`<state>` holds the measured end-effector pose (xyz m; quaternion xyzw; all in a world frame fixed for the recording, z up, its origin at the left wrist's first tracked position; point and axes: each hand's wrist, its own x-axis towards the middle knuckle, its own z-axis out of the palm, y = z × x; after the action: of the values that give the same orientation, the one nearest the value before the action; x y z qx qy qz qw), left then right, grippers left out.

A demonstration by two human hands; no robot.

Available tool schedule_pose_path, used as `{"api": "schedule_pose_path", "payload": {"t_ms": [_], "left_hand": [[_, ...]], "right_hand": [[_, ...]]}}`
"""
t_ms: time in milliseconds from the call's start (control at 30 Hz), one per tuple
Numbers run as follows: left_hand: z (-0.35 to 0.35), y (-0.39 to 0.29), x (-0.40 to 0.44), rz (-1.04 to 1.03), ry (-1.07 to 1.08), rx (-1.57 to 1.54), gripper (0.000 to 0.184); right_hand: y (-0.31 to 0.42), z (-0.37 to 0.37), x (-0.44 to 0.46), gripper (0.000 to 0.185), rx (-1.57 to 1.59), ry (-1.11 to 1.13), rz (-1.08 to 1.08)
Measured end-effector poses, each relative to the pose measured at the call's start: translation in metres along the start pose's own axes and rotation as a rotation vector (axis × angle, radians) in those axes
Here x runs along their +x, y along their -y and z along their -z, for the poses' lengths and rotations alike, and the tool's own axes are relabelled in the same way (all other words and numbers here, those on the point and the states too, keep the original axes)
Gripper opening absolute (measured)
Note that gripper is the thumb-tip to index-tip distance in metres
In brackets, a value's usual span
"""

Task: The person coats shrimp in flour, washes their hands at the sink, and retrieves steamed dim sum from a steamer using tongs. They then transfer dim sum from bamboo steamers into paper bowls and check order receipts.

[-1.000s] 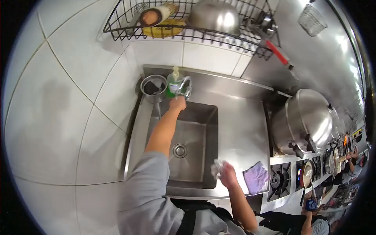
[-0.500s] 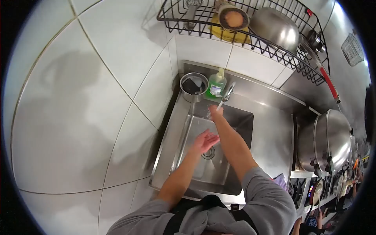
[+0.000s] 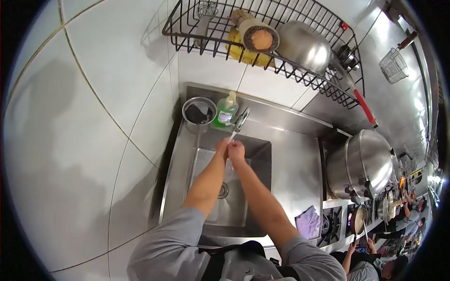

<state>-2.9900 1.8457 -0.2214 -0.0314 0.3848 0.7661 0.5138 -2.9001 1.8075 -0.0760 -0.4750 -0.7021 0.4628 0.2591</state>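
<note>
Both hands meet under the chrome faucet (image 3: 241,120), where a stream of water runs down onto them. My left hand (image 3: 221,147) is on the left side of the stream, its fingers mostly hidden. Against it presses my right hand (image 3: 236,151), fingers curled in; anything between the hands is too small to make out. Below them lies the steel sink basin (image 3: 253,213) with its round drain (image 3: 223,190). A green soap bottle (image 3: 226,111) stands behind the hands, beside a metal pot (image 3: 199,114) with something dark inside.
A purple cloth (image 3: 308,223) lies on the steel counter at right, near a large domed pot (image 3: 363,164) and burners. Overhead hangs a wire rack (image 3: 281,66) with a bowl and utensils. Other people work by the stove at far right, one holding a pan.
The faucet now runs. My right hand, earlier right of the basin with a crumpled clear item, has come to my left hand. The hands, apart half a second ago, now touch; that item is not visible.
</note>
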Motion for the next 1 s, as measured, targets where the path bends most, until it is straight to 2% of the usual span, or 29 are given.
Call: {"api": "schedule_pose_path", "payload": {"t_ms": [67, 100, 133, 200, 300, 333, 433, 467, 567, 600, 700, 733, 800, 833, 867, 900, 967, 1000], "left_hand": [[0.025, 0.006, -0.001, 0.198, 0.581, -0.529, 0.030], [0.041, 0.010, -0.006, 0.345, 0.862, -0.755, 0.033], [0.027, 0.000, -0.040, 0.288, 0.594, -0.677, 0.036], [-0.007, -0.027, -0.119, 0.226, 0.048, -0.390, 0.044], [-0.010, -0.027, -0.145, 0.221, 0.147, -0.657, 0.058], [-0.022, -0.029, -0.149, 0.156, 0.218, -0.655, 0.058], [-0.059, -0.041, -0.139, -0.020, 0.385, -0.608, 0.058], [-0.066, -0.050, -0.129, -0.045, 0.351, -0.558, 0.057], [-0.062, -0.052, -0.076, -0.043, 0.026, -0.288, 0.052], [-0.060, -0.047, -0.062, -0.034, -0.069, -0.219, 0.050], [-0.065, -0.042, -0.034, -0.032, -0.262, -0.193, 0.046], [-0.067, -0.044, -0.027, -0.033, -0.278, -0.253, 0.045], [-0.067, -0.042, -0.028, -0.053, -0.247, -0.427, 0.042], [-0.062, -0.046, -0.046, -0.093, -0.097, -0.463, 0.041], [-0.057, -0.050, -0.065, -0.127, 0.054, -0.497, 0.040], [-0.051, -0.050, -0.091, -0.162, 0.204, -0.522, 0.039], [-0.038, -0.050, -0.133, -0.063, 0.330, -0.705, 0.041], [-0.024, -0.043, -0.139, -0.018, 0.426, -0.774, 0.042]], "right_hand": [[0.000, -0.006, 0.028, 0.015, 0.173, 0.089, -0.158], [-0.036, -0.016, 0.058, 0.014, 0.201, 0.325, -0.131], [-0.022, -0.016, 0.056, 0.017, 0.212, 0.285, -0.133], [-0.038, -0.032, 0.074, 0.020, 0.107, 0.310, -0.243], [-0.032, -0.048, 0.087, 0.024, 0.029, 0.478, -0.253], [-0.022, -0.045, 0.081, 0.019, 0.284, 0.564, -0.376], [-0.010, -0.043, 0.071, 0.016, 0.661, 0.415, -0.312], [-0.013, -0.040, 0.061, 0.010, 0.840, 0.243, -0.337], [-0.019, -0.019, 0.052, 0.017, 0.741, 0.219, -0.268], [-0.015, -0.014, 0.048, 0.026, 0.689, 0.099, -0.285], [-0.018, -0.005, 0.012, 0.027, 0.160, 0.095, -0.085], [-0.018, -0.013, 0.005, 0.033, 0.329, 0.083, -0.168], [-0.007, -0.013, 0.017, 0.036, 0.291, 0.097, -0.412], [-0.001, -0.020, 0.027, 0.037, 0.276, 0.119, -0.529], [0.003, -0.019, 0.034, 0.042, 0.129, 0.085, -0.409], [0.008, -0.018, 0.045, 0.040, -0.042, 0.156, -0.286], [0.017, -0.017, 0.062, 0.040, -0.379, 0.285, -0.026], [0.016, -0.020, 0.067, 0.041, -0.475, 0.159, 0.161]]}}
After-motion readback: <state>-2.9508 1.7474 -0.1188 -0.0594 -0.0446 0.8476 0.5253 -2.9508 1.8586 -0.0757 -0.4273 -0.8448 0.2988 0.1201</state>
